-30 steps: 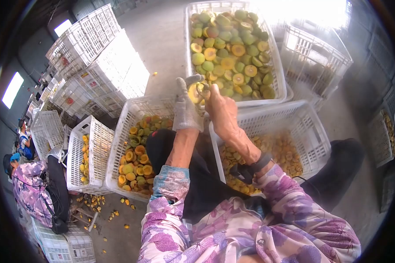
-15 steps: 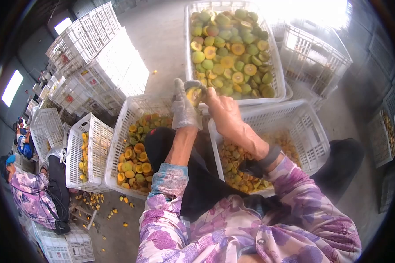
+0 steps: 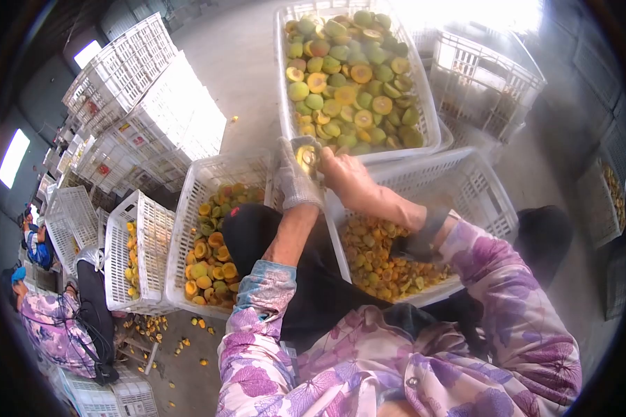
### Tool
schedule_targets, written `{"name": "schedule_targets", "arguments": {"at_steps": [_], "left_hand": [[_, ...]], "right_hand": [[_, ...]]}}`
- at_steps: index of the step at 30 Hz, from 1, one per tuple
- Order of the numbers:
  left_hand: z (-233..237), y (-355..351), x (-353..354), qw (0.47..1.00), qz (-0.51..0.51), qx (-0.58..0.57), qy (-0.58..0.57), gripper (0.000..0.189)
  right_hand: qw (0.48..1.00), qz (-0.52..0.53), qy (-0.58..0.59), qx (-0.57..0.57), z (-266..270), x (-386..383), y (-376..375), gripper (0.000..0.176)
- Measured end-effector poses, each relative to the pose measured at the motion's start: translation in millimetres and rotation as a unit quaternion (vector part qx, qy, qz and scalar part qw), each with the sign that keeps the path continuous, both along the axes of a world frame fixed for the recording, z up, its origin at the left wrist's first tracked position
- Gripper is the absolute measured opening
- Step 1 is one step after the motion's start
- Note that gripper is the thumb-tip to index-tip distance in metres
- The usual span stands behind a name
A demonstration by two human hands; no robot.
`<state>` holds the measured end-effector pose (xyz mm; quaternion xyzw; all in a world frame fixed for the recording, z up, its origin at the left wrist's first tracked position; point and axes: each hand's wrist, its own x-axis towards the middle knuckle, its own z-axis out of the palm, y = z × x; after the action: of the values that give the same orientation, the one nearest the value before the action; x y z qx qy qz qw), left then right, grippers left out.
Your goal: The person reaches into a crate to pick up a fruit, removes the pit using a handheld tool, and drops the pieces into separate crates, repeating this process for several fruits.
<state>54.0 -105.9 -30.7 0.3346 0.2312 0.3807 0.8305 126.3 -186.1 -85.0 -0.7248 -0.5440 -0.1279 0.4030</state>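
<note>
My left hand [image 3: 298,177], in a pale glove, is wrapped round a green and yellow piece of fruit [image 3: 305,158]. Pressed up against the fruit from the right is my right hand [image 3: 348,182], its fingers closed; whatever they hold is too small to make out. Both hands are just below the white crate of green and cut fruit [image 3: 355,156]. Orange halves fill the crate at the lower left [image 3: 177,260]. Under my right forearm, small yellow-orange pieces [image 3: 375,260] lie in another white crate [image 3: 494,201].
White crates [image 3: 135,104] are stacked at the upper left, and more crates [image 3: 487,76] stand at the upper right. A seated person [image 3: 59,320] is at the far left. Fruit scraps [image 3: 181,345] lie on the floor.
The whole view has shifted slightly, with the large crates now a bit further left. My hands remain together at the fruit, and my right forearm lies flatter.
</note>
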Motion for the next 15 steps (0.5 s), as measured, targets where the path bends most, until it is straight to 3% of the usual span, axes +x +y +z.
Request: {"name": "schedule_targets", "arguments": {"at_steps": [1, 2, 3, 4, 6, 9, 10, 11, 12, 13, 14, 15], "left_hand": [[1.5, 1.7, 0.6, 1.0, -0.022, -0.009, 0.001, 0.047], [1.2, 1.8, -0.2, 1.0, -0.023, -0.009, 0.002, 0.047], [12.9, -3.7, -5.7, 0.999, -0.033, 0.021, 0.002, 0.046], [20.3, -7.1, -9.0, 0.998, -0.042, 0.05, 0.001, 0.046], [21.0, -10.0, -11.1, 0.997, -0.052, 0.057, -0.004, 0.047], [18.3, -1.3, -11.5, 0.991, -0.069, 0.113, -0.001, 0.052], [18.4, 1.4, -11.3, 0.985, -0.08, 0.153, 0.009, 0.055], [18.5, 2.9, -12.0, 0.985, -0.08, 0.153, 0.01, 0.055], [20.4, 3.0, -13.4, 0.982, -0.095, 0.161, -0.005, 0.056], [21.7, 2.1, -12.3, 0.979, -0.111, 0.167, -0.023, 0.058], [19.8, -0.8, -7.9, 0.979, -0.114, 0.164, -0.024, 0.058], [16.7, -4.5, -2.0, 0.975, -0.063, 0.212, -0.029, 0.057]], "right_hand": [[0.998, 0.044, 0.035, 0.01, 3.1, 4.4, 3.0, 0.015], [0.897, 0.123, 0.227, -0.358, 11.0, 19.0, 8.8, 0.014], [0.897, 0.123, 0.229, -0.358, 19.7, 12.6, 1.8, 0.014], [0.952, 0.118, 0.174, -0.223, 31.4, 2.8, -9.3, 0.013], [0.995, 0.085, 0.06, 0.004, 31.2, -7.4, -23.7, 0.009], [0.995, 0.074, 0.047, 0.037, 29.2, -15.1, -27.4, 0.01], [0.977, 0.141, 0.157, -0.035, 42.4, -16.3, -27.7, 0.012], [0.977, 0.141, 0.158, -0.034, 55.2, -17.6, -31.8, 0.012], [0.936, 0.106, 0.293, -0.162, 91.6, -29.2, -39.8, 0.013], [0.861, 0.065, 0.417, -0.285, 111.1, -34.6, -45.1, 0.015], [0.86, 0.061, 0.417, -0.286, 97.1, -31.6, -45.9, 0.015], [0.956, 0.045, 0.234, -0.174, 68.7, -26.4, -44.3, 0.016]]}}
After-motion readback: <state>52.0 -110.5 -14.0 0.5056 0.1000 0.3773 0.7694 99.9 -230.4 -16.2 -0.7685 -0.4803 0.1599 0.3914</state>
